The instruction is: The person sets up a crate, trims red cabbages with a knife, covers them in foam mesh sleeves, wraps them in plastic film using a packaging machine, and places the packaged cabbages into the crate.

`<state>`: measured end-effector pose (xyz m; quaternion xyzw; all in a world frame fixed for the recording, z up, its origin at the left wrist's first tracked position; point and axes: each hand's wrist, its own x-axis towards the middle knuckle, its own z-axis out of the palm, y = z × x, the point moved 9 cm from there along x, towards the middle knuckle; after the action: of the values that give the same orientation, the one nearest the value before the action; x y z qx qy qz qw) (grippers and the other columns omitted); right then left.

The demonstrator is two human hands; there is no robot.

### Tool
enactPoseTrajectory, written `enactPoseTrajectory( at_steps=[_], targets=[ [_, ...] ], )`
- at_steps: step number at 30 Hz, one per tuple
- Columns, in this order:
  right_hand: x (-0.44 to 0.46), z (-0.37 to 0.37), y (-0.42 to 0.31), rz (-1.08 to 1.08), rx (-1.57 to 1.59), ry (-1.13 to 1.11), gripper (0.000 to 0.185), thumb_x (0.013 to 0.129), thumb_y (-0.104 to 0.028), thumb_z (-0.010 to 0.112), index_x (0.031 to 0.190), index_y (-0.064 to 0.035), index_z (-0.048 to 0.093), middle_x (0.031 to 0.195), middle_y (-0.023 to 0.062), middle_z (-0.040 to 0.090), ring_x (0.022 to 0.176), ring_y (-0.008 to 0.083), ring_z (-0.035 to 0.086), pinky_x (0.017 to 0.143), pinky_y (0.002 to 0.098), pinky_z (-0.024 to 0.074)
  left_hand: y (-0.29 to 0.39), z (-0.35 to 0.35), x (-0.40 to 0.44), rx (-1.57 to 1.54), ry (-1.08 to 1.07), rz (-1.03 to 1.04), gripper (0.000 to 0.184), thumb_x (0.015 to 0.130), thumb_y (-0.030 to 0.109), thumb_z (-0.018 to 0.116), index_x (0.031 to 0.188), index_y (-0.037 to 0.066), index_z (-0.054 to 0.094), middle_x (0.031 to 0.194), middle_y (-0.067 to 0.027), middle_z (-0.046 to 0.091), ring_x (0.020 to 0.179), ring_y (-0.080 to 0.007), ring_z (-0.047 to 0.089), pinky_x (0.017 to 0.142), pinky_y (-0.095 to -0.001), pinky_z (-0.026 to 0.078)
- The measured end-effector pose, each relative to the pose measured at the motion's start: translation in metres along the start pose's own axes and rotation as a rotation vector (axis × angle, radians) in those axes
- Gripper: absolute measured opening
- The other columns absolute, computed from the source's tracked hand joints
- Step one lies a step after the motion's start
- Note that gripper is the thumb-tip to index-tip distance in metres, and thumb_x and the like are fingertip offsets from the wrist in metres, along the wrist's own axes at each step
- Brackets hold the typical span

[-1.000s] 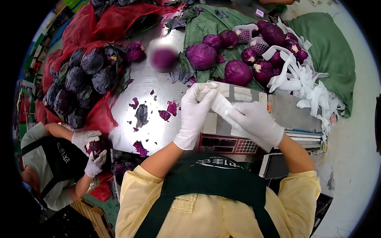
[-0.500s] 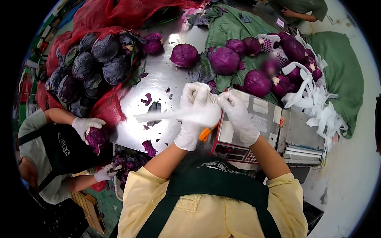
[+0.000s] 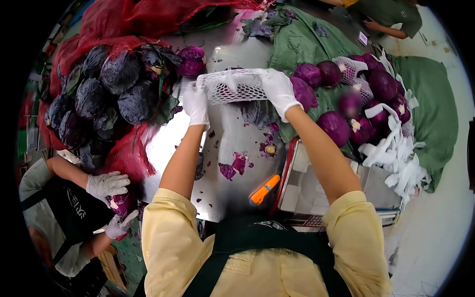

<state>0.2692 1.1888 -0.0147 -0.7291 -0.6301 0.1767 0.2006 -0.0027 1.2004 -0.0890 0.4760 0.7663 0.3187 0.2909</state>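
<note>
A white foam net sleeve [image 3: 235, 89] is stretched sideways over the steel table. My left hand [image 3: 196, 103], in a white glove, is closed on its left end. Its right end is gripped by my right hand [image 3: 280, 95], also gloved. Behind the net, a red cabbage is mostly hidden. Just below the net lies a dark loose cabbage leaf [image 3: 260, 114]. One purple cabbage [image 3: 303, 93] sits right beside my right hand.
Dark unpeeled cabbages [image 3: 120, 72] fill a red mesh sack at left. Peeled cabbages [image 3: 334, 127] rest on green cloth at right, near white foam strips [image 3: 396, 161]. An orange cutter [image 3: 265, 189] lies beside the scale [image 3: 299, 185]. A co-worker's gloved hand [image 3: 108, 184] touches a cabbage.
Both my hands have moved forward and apart, and the bunched white net is now spread between them. At left, the co-worker's two hands have come together around a cabbage.
</note>
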Motion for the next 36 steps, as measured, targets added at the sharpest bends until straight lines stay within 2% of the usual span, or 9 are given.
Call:
enactPoseTrajectory(
  at_steps=[7, 9, 17, 20, 23, 27, 31, 33, 36],
  targets=[
    [0.002, 0.05, 0.013, 0.28, 0.337, 0.036, 0.046, 0.098, -0.037, 0.04, 0.115, -0.0016, 0.064, 0.107, 0.0207, 0.067, 0.104, 0.0347, 0.063, 0.09, 0.0396, 0.0464, -0.029, 0.089, -0.024, -0.401, -0.517, -0.426, 0.063, 0.098, 0.055, 0.038, 0.111, 0.0, 0.066, 0.105, -0.0158, 0.069, 0.095, -0.0221, 0.063, 0.085, -0.0339, 0.048],
    [-0.023, 0.03, 0.002, 0.325, 0.423, 0.026, 0.039, 0.099, -0.029, 0.044, 0.116, 0.0001, 0.063, 0.108, 0.0173, 0.068, 0.104, 0.0287, 0.064, 0.091, 0.035, 0.0462, -0.01, 0.085, -0.035, -1.085, -0.422, -0.257, 0.064, 0.098, 0.058, 0.035, 0.124, 0.004, 0.059, 0.115, -0.014, 0.065, 0.103, -0.0219, 0.061, 0.09, -0.0328, 0.048],
    [-0.157, -0.08, -0.074, -0.213, 0.508, 0.024, 0.016, 0.091, -0.011, 0.057, 0.097, 0.0013, 0.066, 0.087, 0.0149, 0.062, 0.082, 0.0272, 0.062, 0.076, 0.0334, 0.0479, -0.02, 0.022, -0.183, -1.641, -1.009, -0.63, 0.065, 0.1, 0.046, 0.036, 0.143, -0.003, 0.033, 0.141, -0.0229, 0.044, 0.128, -0.0346, 0.047, 0.11, -0.0475, 0.037],
    [-0.208, -0.091, -0.08, 0.057, 0.867, -0.241, 0.017, 0.093, -0.01, 0.053, 0.093, 0.0029, 0.064, 0.087, 0.0074, 0.063, 0.08, 0.0155, 0.059, 0.075, 0.0278, 0.0469, -0.022, 0.008, -0.235, -1.419, -1.119, -0.464, 0.061, 0.102, 0.046, 0.03, 0.144, 0.002, 0.035, 0.144, -0.017, 0.044, 0.131, -0.0322, 0.043, 0.111, -0.0439, 0.036],
    [-0.263, -0.088, -0.077, 0.365, 1.234, -0.642, 0.027, 0.098, -0.018, 0.049, 0.096, 0.0021, 0.066, 0.09, 0.0058, 0.066, 0.078, 0.0108, 0.06, 0.076, 0.0261, 0.048, -0.015, -0.043, -0.298, -1.557, -1.005, -0.963, 0.058, 0.101, 0.042, 0.037, 0.142, 0.001, 0.034, 0.134, -0.019, 0.051, 0.118, -0.0273, 0.055, 0.104, -0.0437, 0.044],
    [-0.331, -0.1, -0.08, 0.131, 0.995, -1.101, 0.04, 0.1, -0.033, 0.045, 0.116, -0.0024, 0.066, 0.101, 0.0078, 0.068, 0.086, 0.0096, 0.061, 0.078, 0.0249, 0.0489, 0.059, -0.066, -0.327, -1.785, -1.382, -0.34, 0.073, 0.097, 0.058, 0.027, 0.125, -0.004, 0.054, 0.126, -0.0216, 0.058, 0.115, -0.0316, 0.057, 0.102, -0.0453, 0.045],
    [-0.308, -0.111, -0.045, 0.456, 1.513, -0.786, 0.042, 0.099, -0.038, 0.051, 0.119, -0.0021, 0.061, 0.108, 0.0041, 0.067, 0.095, 0.012, 0.06, 0.084, 0.0271, 0.0493, 0.073, -0.085, -0.359, -1.679, -1.265, -0.48, 0.071, 0.1, 0.052, 0.024, 0.131, -0.009, 0.046, 0.13, -0.0219, 0.055, 0.118, -0.0322, 0.055, 0.105, -0.0434, 0.042],
    [-0.325, -0.098, -0.029, 0.3, 1.224, -0.621, 0.042, 0.101, -0.033, 0.041, 0.124, -0.0021, 0.058, 0.119, 0.008, 0.063, 0.112, 0.02, 0.056, 0.098, 0.0352, 0.0435, 0.08, -0.085, -0.364, -1.701, -1.229, -0.438, 0.076, 0.099, 0.054, 0.024, 0.134, -0.01, 0.043, 0.129, -0.0215, 0.055, 0.119, -0.0342, 0.053, 0.107, -0.0455, 0.039],
    [-0.37, -0.088, -0.032, 0.754, 1.875, -0.721, 0.042, 0.101, -0.035, 0.04, 0.121, -0.0039, 0.06, 0.125, 0.009, 0.061, 0.114, 0.0228, 0.057, 0.101, 0.0363, 0.043, 0.078, -0.076, -0.333, -1.655, -0.994, -0.289, 0.019, 0.085, 0.027, 0.047, 0.087, 0.008, 0.047, 0.089, -0.0108, 0.058, 0.09, -0.0248, 0.056, 0.096, -0.0433, 0.044]
  ],
)
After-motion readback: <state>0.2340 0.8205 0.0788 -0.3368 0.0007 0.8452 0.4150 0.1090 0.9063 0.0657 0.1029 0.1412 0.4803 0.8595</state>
